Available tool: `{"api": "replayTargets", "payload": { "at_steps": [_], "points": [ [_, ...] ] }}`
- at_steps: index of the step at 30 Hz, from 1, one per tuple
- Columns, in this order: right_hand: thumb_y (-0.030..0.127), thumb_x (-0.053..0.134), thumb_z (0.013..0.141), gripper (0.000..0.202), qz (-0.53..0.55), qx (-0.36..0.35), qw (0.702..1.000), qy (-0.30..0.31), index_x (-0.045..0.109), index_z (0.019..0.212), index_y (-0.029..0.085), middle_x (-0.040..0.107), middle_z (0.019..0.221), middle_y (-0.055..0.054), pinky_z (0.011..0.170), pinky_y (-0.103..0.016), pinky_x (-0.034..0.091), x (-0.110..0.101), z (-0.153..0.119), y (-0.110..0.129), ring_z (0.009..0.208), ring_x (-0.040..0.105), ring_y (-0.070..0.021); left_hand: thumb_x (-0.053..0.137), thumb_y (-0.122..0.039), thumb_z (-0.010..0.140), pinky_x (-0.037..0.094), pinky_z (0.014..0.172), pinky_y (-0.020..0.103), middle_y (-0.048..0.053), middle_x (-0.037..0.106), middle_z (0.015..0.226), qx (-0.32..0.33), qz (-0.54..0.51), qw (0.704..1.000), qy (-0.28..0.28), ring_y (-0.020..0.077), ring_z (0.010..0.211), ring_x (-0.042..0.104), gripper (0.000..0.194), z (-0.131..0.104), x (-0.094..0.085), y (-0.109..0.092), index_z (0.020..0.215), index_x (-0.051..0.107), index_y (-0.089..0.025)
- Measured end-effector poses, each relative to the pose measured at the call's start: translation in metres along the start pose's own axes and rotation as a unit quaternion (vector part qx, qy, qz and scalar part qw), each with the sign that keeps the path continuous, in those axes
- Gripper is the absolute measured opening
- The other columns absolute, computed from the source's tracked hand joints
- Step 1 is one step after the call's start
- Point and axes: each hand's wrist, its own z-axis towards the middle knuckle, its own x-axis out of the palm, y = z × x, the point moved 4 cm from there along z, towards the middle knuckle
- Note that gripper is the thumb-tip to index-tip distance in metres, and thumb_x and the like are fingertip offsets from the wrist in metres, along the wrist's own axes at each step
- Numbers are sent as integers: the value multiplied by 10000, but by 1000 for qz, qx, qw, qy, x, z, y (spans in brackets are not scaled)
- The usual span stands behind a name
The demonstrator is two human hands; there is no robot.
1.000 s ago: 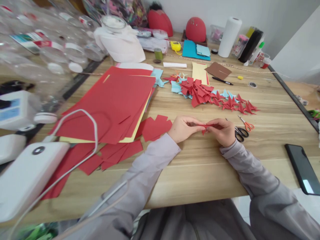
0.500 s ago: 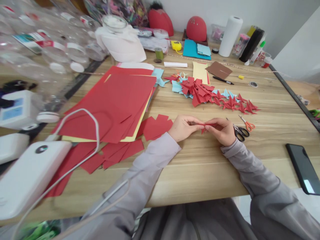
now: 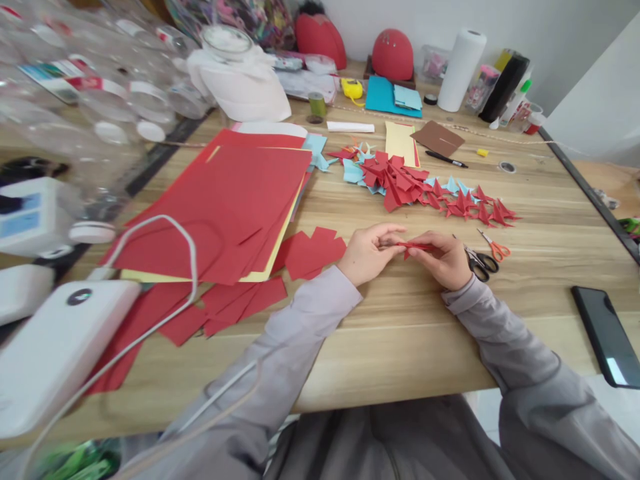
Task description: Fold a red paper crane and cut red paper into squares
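A small folded piece of red paper (image 3: 413, 247) is held between my two hands, just above the wooden table (image 3: 400, 347). My left hand (image 3: 369, 252) pinches its left end with thumb and fingers. On the other side, my right hand (image 3: 442, 257) grips it between thumb and forefinger, covering part of it. Black-handled scissors (image 3: 482, 263) lie beside my right hand, with small orange-handled scissors (image 3: 496, 248) just past them. Beyond my hands rests a heap of folded red paper shapes (image 3: 395, 183), with light blue ones (image 3: 353, 173) among them.
Large red sheets (image 3: 240, 200) are stacked at the left, with cut red pieces (image 3: 316, 252) around them. A white power bank (image 3: 65, 353) trails a cable across my left sleeve. Plastic bottles (image 3: 105, 100) crowd the far left. A phone (image 3: 607, 337) lies at the right edge.
The fingers of both hands have shifted slightly on the folded red paper, and more of it shows between them. The left fingers have lifted a little.
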Motion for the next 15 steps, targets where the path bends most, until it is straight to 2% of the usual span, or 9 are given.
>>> {"api": "replayTargets", "payload": {
  "at_steps": [15],
  "points": [
    [416, 651, 804, 237, -75, -20, 996, -31, 691, 788, 182, 670, 720, -48, 632, -296, 490, -1, -1, 4, 662, 607, -160, 749, -273, 645, 531, 745, 306, 58, 722, 761, -31, 21, 999, 35, 162, 719, 673, 345, 1, 0, -1, 953, 687, -129]
  ]
}}
